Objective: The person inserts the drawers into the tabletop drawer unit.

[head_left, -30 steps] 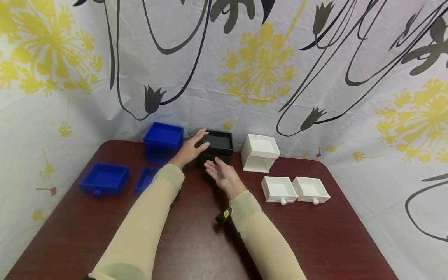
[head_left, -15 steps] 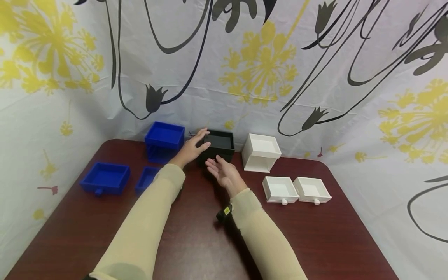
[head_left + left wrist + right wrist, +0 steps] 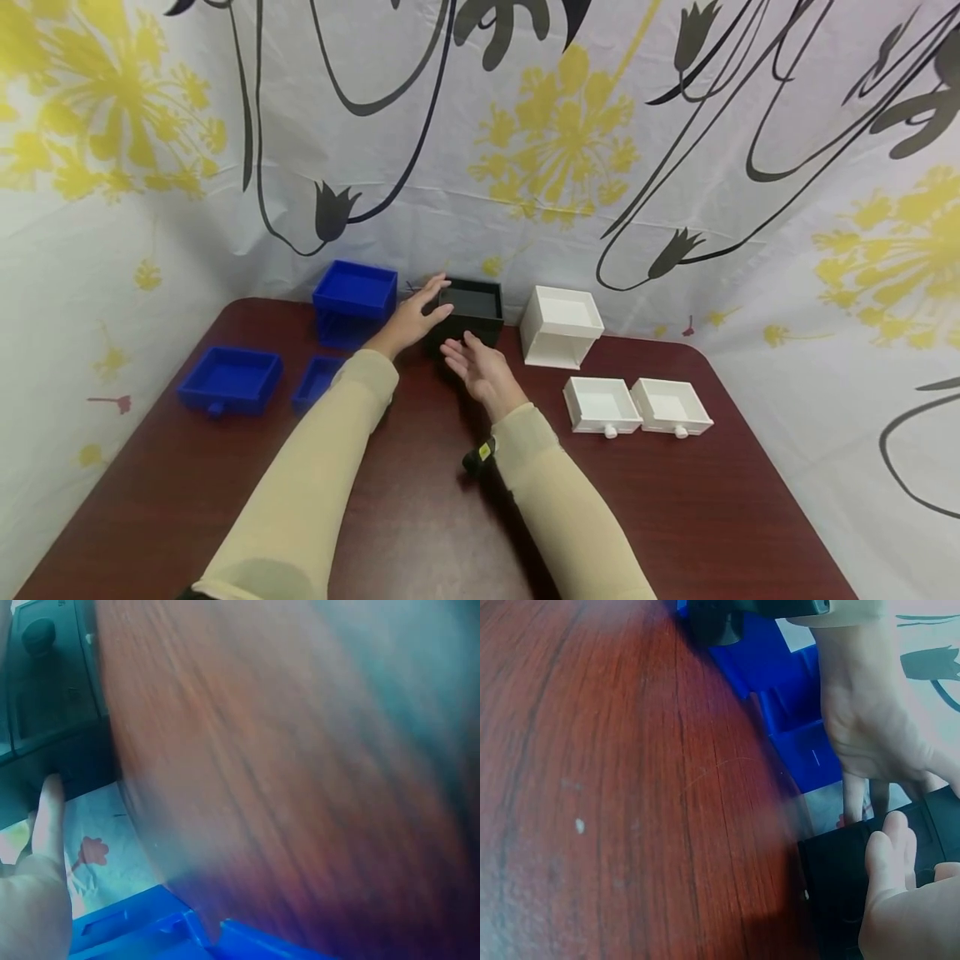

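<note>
fingers of the left hand [image 3: 407,323] are extended and slightly spread, thumb held apart, along the left side of the black box [image 3: 472,302]; in the left wrist view one fingertip meets its dark side wall. the right hand [image 3: 486,377] is held lower, palm turned up and to the left, its fingers loosely straight at the front of the box. whether they touch that front is hard to tell, since it lies in shadow. both arms reach forward over the table [image 3: 420,508] in beige sleeves, the left one angled in to the right and the right one angled in to the left, and a dark wrist camera [image 3: 477,457] sits by the right cuff.

the black box stands at the back of the table, with a shallow rimmed tray on top; its front carries a round knob [image 3: 39,636]. to its left is the blue cabinet [image 3: 355,286], tray-topped, with an open compartment beneath. nearer the person lie a blue drawer [image 3: 231,375], its floor showing between the walls, and a second blue drawer [image 3: 315,382], partly behind the left sleeve. to the box's right is the white cabinet [image 3: 562,312], open at the front, with two white drawers [image 3: 602,403] side by side before it, knobs toward the person.
</note>
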`<state>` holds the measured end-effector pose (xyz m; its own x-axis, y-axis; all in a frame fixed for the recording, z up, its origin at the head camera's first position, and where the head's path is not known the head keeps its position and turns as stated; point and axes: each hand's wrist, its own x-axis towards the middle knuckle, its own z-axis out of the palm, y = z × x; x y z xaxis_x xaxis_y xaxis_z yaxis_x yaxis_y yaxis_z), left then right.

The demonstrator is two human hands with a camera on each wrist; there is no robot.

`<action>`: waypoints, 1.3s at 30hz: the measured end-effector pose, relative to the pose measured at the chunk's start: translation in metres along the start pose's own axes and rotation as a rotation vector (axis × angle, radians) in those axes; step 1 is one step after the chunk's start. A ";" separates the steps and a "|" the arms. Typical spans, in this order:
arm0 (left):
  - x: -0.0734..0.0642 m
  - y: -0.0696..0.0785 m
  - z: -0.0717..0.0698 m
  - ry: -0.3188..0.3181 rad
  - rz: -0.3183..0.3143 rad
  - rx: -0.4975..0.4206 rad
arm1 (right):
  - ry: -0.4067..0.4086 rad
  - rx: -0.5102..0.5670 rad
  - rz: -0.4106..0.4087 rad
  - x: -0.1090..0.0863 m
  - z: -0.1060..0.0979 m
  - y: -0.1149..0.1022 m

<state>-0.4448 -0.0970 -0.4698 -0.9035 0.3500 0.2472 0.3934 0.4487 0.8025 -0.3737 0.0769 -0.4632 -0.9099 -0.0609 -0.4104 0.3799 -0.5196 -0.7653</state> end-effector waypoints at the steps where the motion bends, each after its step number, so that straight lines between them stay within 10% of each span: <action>1: 0.000 0.001 0.000 -0.003 -0.011 0.000 | 0.002 -0.005 -0.002 0.000 0.000 0.000; 14: -0.004 0.024 -0.005 -0.058 -0.103 0.041 | 0.010 0.000 -0.006 0.000 0.003 -0.001; 25: -0.009 0.040 -0.008 -0.030 -0.085 0.211 | 0.008 0.025 0.003 -0.001 0.000 -0.001; 39: -0.016 0.044 -0.008 -0.016 -0.095 0.217 | 0.019 0.065 0.023 0.001 0.003 -0.003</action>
<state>-0.4144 -0.0894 -0.4336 -0.9361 0.3099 0.1663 0.3356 0.6456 0.6860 -0.3767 0.0759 -0.4599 -0.8974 -0.0579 -0.4374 0.3888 -0.5722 -0.7221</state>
